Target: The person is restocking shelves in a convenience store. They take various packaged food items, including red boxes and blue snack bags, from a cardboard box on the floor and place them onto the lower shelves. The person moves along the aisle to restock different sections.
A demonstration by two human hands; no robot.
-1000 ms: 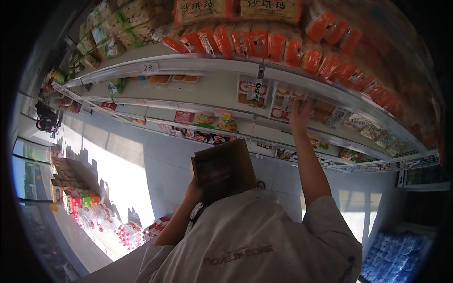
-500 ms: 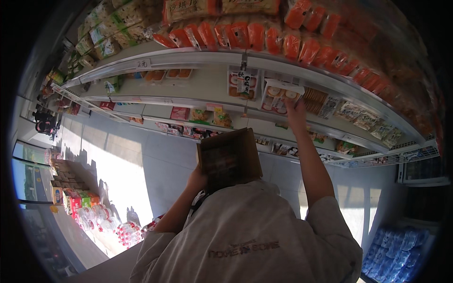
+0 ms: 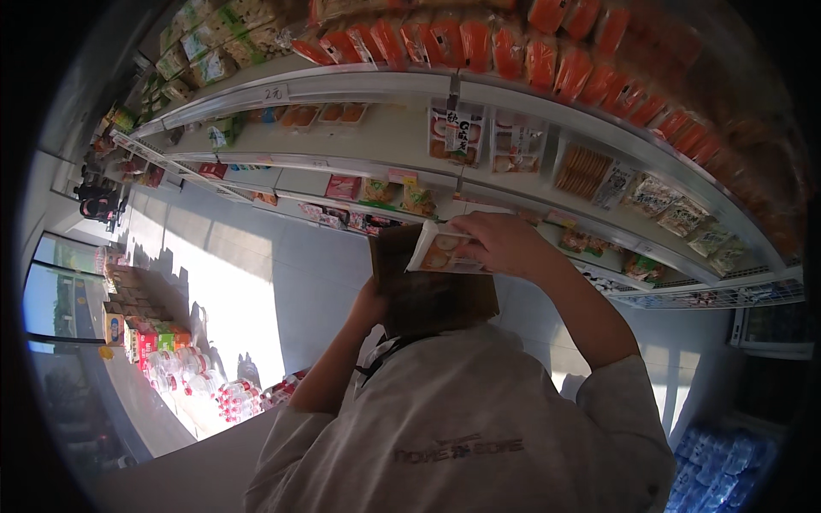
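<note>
- Right hand [image 3: 492, 241] closed on flat white-edged food pack [image 3: 439, 248], fingers over its far edge and right end; round pale-brown pieces show through clear film.
- Pack held tilted over far part of open cardboard box [image 3: 440, 299], clear of the shelves; whether it touches the box rim, can't tell.
- Left hand [image 3: 369, 303] grips box at its left side, fingers partly lost in shadow.
- Box brown, open side up, close in front of the person's grey shirt [image 3: 453, 419]; inside too dark to read.
- Far side: long shelf [image 3: 389, 132] with two similar packs near its middle, left pack [image 3: 456, 135] and right pack [image 3: 516, 147], just beside each other.
- Right of those, same shelf: pack of stacked brown biscuits [image 3: 581, 169], then small clear bags [image 3: 682, 218].
- Left on that shelf: orange-brown tray packs [image 3: 321, 114], green bag [image 3: 222, 132].
- Farther, shelf above: row of orange packages [image 3: 475, 44]; green-and-clear packages [image 3: 214, 64] at left.
- Lower shelf: pink pack [image 3: 342, 186], yellow-green packs [image 3: 417, 198] right of it.
- Left on floor: coloured cartons [image 3: 158, 338], and nearer, clear bottles with red caps [image 3: 201, 380].
- Near right corner: blue bottles [image 3: 714, 462] in wrapped bundles.
- Bright sunlight patch [image 3: 231, 291] on grey floor [image 3: 325, 256], left of box.
</note>
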